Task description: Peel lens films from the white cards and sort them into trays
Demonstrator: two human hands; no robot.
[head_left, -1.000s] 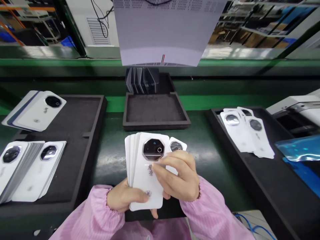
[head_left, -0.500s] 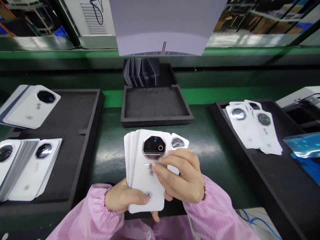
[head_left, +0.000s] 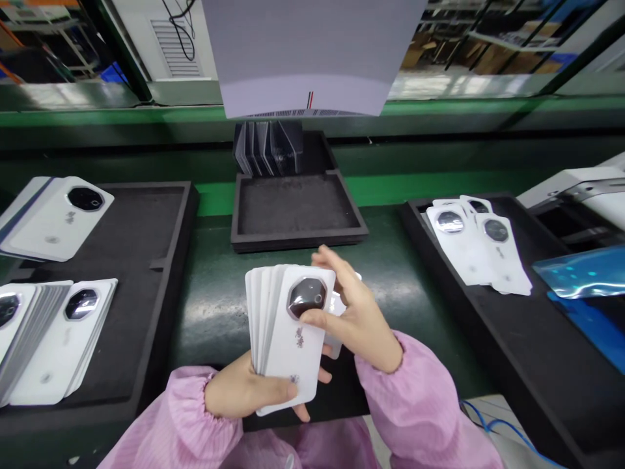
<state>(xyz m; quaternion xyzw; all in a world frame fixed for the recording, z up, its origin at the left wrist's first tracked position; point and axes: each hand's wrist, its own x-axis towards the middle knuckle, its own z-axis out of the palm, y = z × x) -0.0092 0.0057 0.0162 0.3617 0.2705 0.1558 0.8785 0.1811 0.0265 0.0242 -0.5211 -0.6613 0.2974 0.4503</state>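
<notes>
My left hand (head_left: 254,391) grips a fanned stack of thin white phone back panels (head_left: 293,352), thumb across the lower front and fingertips behind. The front panel carries a dark polygonal camera area near its top and small printed marks below. With the thumb on that camera area, my right hand (head_left: 351,306) pinches the front panel near its upper right edge, fingers bent past the edge. Partly covered by the right hand, another white panel (head_left: 334,345) shows behind, to the right of the stack. How the right fingertips touch the panels is partly hidden.
The left black tray (head_left: 168,260) holds rows of white panels (head_left: 49,345). A centre black tray (head_left: 297,241) has dark panels (head_left: 268,150) standing at its back. More white panels (head_left: 478,251) lie in the right tray (head_left: 517,339), beside blue film (head_left: 586,273). A white sheet (head_left: 307,58) hangs ahead.
My right hand has shifted from fingers laid across the front panel to thumb in front and fingers raised at its upper edge. The stack has tilted slightly; the view has shifted a little.
</notes>
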